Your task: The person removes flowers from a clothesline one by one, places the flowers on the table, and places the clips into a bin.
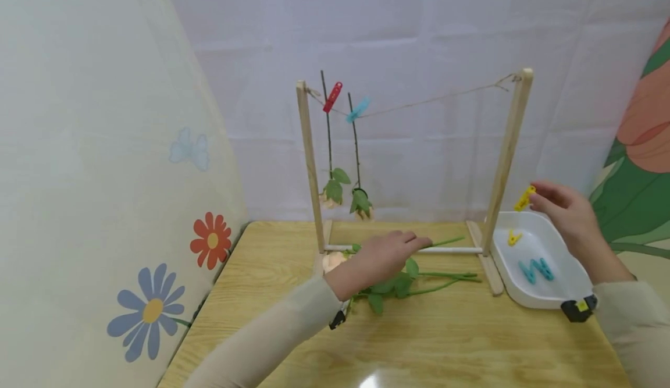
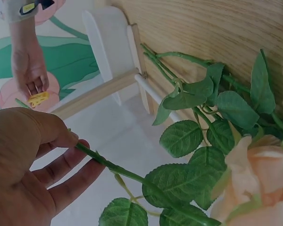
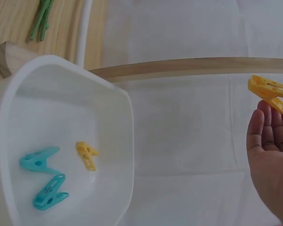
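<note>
My left hand (image 1: 378, 258) is over the roses at the rack's base. In the left wrist view, its thumb and fingers pinch a green rose stem (image 2: 127, 174). A peach rose bloom (image 2: 257, 188) shows below; leaves hide whether it belongs to that stem. Beyond the tray's far rim, my right hand (image 1: 572, 216) holds a yellow clothespin (image 1: 525, 198) between thumb and fingers. Two roses hang bloom-down from a twine line (image 1: 429, 102), one under a red clothespin (image 1: 332, 97), the other under a blue clothespin (image 1: 358, 110). More rose stems (image 1: 445, 275) lie on the table.
A white tray (image 1: 523, 301) right of the rack contains a yellow clothespin (image 3: 87, 155) and two teal clothespins (image 3: 51, 192). Wooden posts (image 1: 509, 158) hold up the twine, with a white bar (image 1: 452, 251) joining them low down. A white cloth hangs behind.
</note>
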`<action>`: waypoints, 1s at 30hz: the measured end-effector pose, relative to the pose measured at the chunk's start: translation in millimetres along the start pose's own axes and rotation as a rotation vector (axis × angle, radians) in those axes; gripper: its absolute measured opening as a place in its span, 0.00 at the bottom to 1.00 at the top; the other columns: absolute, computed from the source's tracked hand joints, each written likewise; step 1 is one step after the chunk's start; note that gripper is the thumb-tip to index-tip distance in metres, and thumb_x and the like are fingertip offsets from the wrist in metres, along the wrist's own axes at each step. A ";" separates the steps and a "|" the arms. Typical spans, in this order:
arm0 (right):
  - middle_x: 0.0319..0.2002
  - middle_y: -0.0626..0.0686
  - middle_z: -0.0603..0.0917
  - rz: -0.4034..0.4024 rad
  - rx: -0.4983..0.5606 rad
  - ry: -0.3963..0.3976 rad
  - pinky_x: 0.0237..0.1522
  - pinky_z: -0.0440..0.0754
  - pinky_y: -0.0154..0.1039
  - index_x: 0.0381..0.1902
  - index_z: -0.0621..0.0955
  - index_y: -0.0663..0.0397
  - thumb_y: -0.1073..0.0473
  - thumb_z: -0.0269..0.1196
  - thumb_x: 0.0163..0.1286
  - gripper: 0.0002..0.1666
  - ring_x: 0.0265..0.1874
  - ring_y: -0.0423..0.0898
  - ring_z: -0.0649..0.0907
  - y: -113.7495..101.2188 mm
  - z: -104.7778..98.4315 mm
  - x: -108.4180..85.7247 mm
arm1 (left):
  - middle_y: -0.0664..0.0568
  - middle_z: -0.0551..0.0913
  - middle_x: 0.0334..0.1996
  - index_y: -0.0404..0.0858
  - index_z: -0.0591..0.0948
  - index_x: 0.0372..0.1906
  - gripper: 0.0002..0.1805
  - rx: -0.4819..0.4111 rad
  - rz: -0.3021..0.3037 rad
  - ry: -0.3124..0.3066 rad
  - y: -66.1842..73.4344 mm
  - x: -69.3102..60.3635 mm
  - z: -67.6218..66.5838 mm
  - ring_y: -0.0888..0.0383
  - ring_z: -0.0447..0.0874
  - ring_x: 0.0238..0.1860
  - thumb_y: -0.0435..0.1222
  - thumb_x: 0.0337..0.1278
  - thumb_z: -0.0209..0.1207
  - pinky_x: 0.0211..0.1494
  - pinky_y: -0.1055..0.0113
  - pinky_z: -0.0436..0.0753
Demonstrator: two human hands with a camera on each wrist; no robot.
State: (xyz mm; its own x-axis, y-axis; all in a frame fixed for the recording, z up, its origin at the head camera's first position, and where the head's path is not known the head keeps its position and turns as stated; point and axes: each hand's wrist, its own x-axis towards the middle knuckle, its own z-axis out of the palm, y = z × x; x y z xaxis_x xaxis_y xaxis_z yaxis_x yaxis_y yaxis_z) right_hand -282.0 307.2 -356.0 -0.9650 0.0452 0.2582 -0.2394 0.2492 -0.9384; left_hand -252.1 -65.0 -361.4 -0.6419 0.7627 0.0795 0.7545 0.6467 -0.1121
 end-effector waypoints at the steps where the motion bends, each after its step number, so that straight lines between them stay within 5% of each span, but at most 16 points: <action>1: 0.42 0.28 0.81 0.007 -0.005 0.002 0.40 0.80 0.19 0.53 0.79 0.33 0.57 0.61 0.76 0.13 0.37 0.27 0.83 2.6 -1.1 0.2 | 0.57 0.81 0.56 0.51 0.68 0.74 0.31 0.002 0.003 -0.008 1.5 -0.1 0.6 0.61 0.82 0.49 0.27 0.72 0.54 0.20 0.79 0.68; 5: 0.40 0.27 0.80 0.024 -0.059 0.009 0.39 0.80 0.18 0.55 0.78 0.36 0.55 0.61 0.76 0.12 0.36 0.26 0.82 12.3 -4.0 2.2 | 0.59 0.81 0.55 0.53 0.68 0.74 0.32 0.020 0.021 -0.039 7.5 0.4 2.1 0.63 0.81 0.47 0.25 0.71 0.53 0.18 0.78 0.66; 10: 0.40 0.27 0.77 0.061 -0.263 -0.008 0.39 0.76 0.18 0.67 0.72 0.65 0.47 0.58 0.77 0.31 0.35 0.24 0.78 22.7 -4.9 6.0 | 0.59 0.81 0.54 0.53 0.66 0.76 0.33 0.047 0.056 -0.058 13.0 0.9 5.6 0.62 0.82 0.46 0.26 0.72 0.53 0.22 0.76 0.69; 17: 0.60 0.63 0.75 0.155 -0.386 -0.023 0.37 0.74 0.20 0.73 0.65 0.69 0.42 0.52 0.79 0.40 0.37 0.23 0.72 29.8 -4.7 5.5 | 0.58 0.81 0.53 0.53 0.64 0.77 0.33 0.109 0.096 -0.008 16.0 0.7 17.1 0.62 0.81 0.43 0.28 0.73 0.55 0.20 0.75 0.67; 20: 0.63 0.69 0.72 0.169 -0.394 -0.023 0.37 0.74 0.22 0.73 0.65 0.69 0.42 0.52 0.79 0.40 0.37 0.25 0.72 32.9 -5.9 5.8 | 0.59 0.80 0.53 0.53 0.64 0.77 0.33 0.131 0.098 0.002 17.6 0.5 19.8 0.62 0.81 0.44 0.29 0.73 0.55 0.19 0.74 0.65; 24: 0.63 0.70 0.71 0.174 -0.414 -0.023 0.39 0.73 0.26 0.73 0.65 0.69 0.42 0.51 0.79 0.40 0.45 0.39 0.76 36.9 -7.2 7.3 | 0.59 0.79 0.57 0.53 0.62 0.77 0.36 0.175 0.104 -0.012 21.0 0.3 20.2 0.61 0.81 0.47 0.28 0.71 0.57 0.19 0.74 0.64; 30: 0.65 0.74 0.69 0.188 -0.433 -0.046 0.46 0.76 0.43 0.73 0.63 0.71 0.41 0.50 0.80 0.41 0.59 0.67 0.71 43.5 -9.7 8.5 | 0.57 0.79 0.51 0.51 0.63 0.77 0.36 0.220 0.163 0.012 24.6 -3.4 23.3 0.63 0.77 0.39 0.30 0.70 0.59 0.21 0.75 0.65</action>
State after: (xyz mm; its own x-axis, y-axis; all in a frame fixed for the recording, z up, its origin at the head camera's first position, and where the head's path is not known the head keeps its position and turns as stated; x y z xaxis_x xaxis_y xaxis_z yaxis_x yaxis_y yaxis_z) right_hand -299.5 327.8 -392.4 -0.9934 0.0878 0.0735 -0.0030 0.6214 -0.7835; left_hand -234.5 -51.9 -387.5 -0.5113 0.8576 0.0546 0.7993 0.4980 -0.3364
